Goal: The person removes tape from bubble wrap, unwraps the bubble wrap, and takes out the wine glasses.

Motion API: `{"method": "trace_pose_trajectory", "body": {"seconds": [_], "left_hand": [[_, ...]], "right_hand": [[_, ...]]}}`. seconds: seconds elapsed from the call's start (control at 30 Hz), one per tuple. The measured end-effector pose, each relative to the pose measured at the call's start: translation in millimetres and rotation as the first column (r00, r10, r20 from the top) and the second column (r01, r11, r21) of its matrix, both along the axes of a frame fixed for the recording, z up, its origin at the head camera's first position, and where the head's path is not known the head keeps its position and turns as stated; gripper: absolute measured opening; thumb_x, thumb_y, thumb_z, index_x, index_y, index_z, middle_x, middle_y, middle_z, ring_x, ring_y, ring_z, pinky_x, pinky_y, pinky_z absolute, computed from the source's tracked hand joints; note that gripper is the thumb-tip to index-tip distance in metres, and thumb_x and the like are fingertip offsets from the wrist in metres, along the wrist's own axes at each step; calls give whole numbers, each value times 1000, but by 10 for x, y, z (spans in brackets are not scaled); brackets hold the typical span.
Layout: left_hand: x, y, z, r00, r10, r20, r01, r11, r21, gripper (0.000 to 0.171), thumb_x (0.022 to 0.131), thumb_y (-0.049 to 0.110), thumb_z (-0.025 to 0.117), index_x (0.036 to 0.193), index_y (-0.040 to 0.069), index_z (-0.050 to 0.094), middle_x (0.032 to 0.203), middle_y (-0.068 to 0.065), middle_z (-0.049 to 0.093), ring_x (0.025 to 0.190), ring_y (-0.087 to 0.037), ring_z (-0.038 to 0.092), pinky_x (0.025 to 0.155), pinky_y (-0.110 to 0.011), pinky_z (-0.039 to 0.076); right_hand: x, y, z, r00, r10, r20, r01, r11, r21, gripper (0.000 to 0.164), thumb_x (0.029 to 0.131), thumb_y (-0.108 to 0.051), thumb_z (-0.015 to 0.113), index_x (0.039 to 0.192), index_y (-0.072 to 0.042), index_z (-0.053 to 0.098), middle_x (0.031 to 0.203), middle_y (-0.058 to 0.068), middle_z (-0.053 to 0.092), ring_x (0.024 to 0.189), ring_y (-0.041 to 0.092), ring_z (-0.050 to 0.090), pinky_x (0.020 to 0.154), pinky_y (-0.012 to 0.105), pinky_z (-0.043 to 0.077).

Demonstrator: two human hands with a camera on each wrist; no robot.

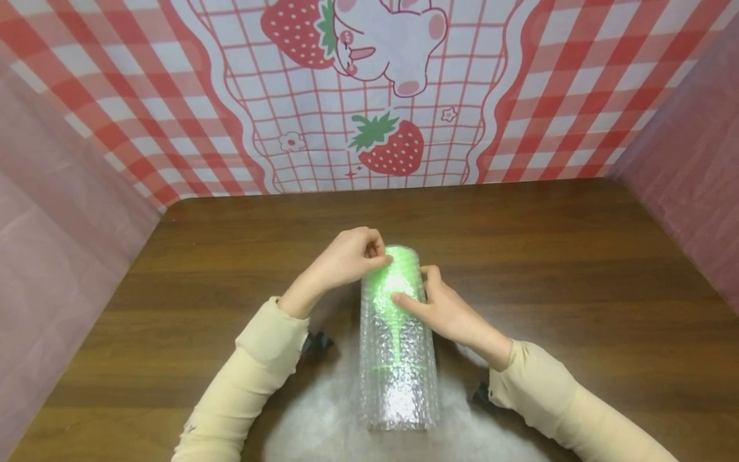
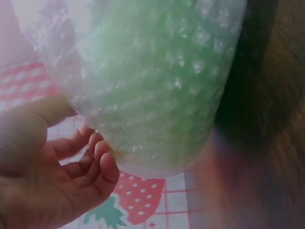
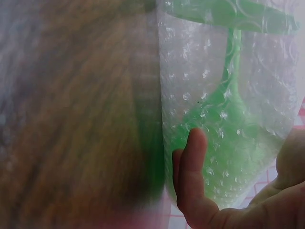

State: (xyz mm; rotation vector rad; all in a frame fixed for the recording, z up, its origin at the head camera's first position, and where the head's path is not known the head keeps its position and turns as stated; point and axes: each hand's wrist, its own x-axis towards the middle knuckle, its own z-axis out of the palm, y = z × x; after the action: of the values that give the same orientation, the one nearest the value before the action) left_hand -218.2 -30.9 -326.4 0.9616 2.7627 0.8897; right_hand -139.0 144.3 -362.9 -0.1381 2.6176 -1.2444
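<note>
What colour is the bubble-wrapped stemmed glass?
The stemmed glass is green, clearest in the right wrist view.

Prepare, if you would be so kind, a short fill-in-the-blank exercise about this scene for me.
1. The stemmed goblet inside the packaging is coloured ____.
2. The goblet is rolled up in clear ____ wrap.
3. The right hand holds the roll from the side, with its ____ on the upper face.
4. Beyond the wooden table, the wall cloth is printed with one kind of fruit, the ____.

Missing words: green; bubble; thumb; strawberry.
</note>
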Motion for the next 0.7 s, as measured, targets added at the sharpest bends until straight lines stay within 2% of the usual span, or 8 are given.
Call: {"method": "trace_pose_trajectory", "body": {"seconds": [0.2,0.37,0.53,0.6,0.7], "left_hand": [[89,77,67,990,-37,-139,15,987,-162,13,80,26,57,76,15,53,72,5,47,61,-8,45,56,-23,38],[109,144,137,989,-35,-142,-1,969,-247,13,81,25,56,78,13,56,74,4,48,64,-9,46,59,-23,39],[93,208,162,978,-81,-190,19,952,-307,9,79,12,52,71,9,54,69,1,48,63,-11,43,56,-22,38],[89,233,162,971,-102,-215,29,947,-319,10,76,7,49,66,9,51,66,0,46,60,-12,40,53,-22,37],[83,228,149,975,-102,-198,35,948,-315,12,74,5,47,63,9,47,63,-1,44,57,-12,36,52,-22,34]], "right_hand": [[4,5,-10,1000,9,-1,-9,1000,-5,76,76,-56,48,123,-3,21,102,15,48,85,21,51,73,34,42],[-4,12,-2,1000,16,-6,-16,1000,-5,75,76,-56,47,123,-3,21,107,16,46,87,22,50,74,35,42],[-8,19,11,1000,13,-11,-13,1000,-1,76,76,-56,47,123,-2,21,110,19,45,93,24,48,79,37,40],[-7,21,11,1000,9,-11,-9,1000,-2,77,76,-56,47,124,-2,20,111,19,45,95,24,48,80,38,40],[1,12,2,1000,11,-1,-11,1000,-1,77,76,-57,47,124,-3,20,105,16,48,89,22,49,76,35,41]]}}
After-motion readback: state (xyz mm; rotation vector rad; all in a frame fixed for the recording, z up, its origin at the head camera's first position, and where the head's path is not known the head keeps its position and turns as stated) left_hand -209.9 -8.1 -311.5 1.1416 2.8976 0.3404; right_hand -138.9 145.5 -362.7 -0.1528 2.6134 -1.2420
